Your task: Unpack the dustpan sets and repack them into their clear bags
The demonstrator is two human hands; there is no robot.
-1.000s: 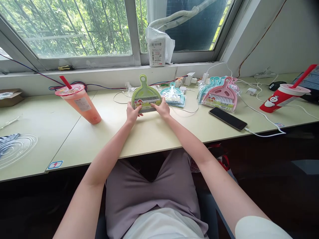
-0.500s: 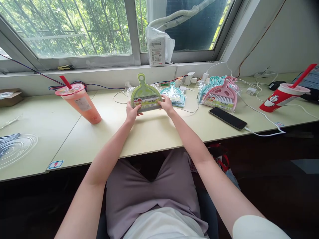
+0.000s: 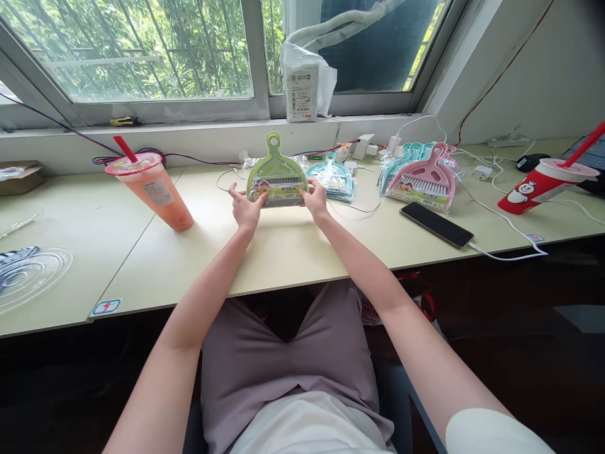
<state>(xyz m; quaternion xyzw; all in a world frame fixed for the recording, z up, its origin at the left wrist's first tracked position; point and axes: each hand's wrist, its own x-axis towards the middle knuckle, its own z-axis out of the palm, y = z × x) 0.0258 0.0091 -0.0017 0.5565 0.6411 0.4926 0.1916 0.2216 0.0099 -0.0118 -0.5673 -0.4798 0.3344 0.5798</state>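
Note:
A green mini dustpan and brush set (image 3: 275, 170) in clear packaging is held upright just above or on the table, its label facing me. My right hand (image 3: 314, 198) grips its lower right corner, with the thumb on the front. At the lower left corner, my left hand (image 3: 246, 205) has its fingers spread away from the set, while its thumb tip touches the front edge. Behind and to the right lies a blue dustpan set (image 3: 331, 175). Further right, a pink dustpan set (image 3: 425, 180) leans against several blue ones (image 3: 412, 153).
A tilted-looking pink drink cup (image 3: 158, 192) stands left, a red cup (image 3: 539, 186) far right. A black phone (image 3: 437, 225) on a white cable lies at right. Cables and chargers (image 3: 363, 146) run along the wall. A clear round lid (image 3: 45, 271) is at far left.
My left hand's fingers have come off the green set and spread to the left, leaving the thumb at its edge. My right hand keeps its grip. The view has shifted slightly.

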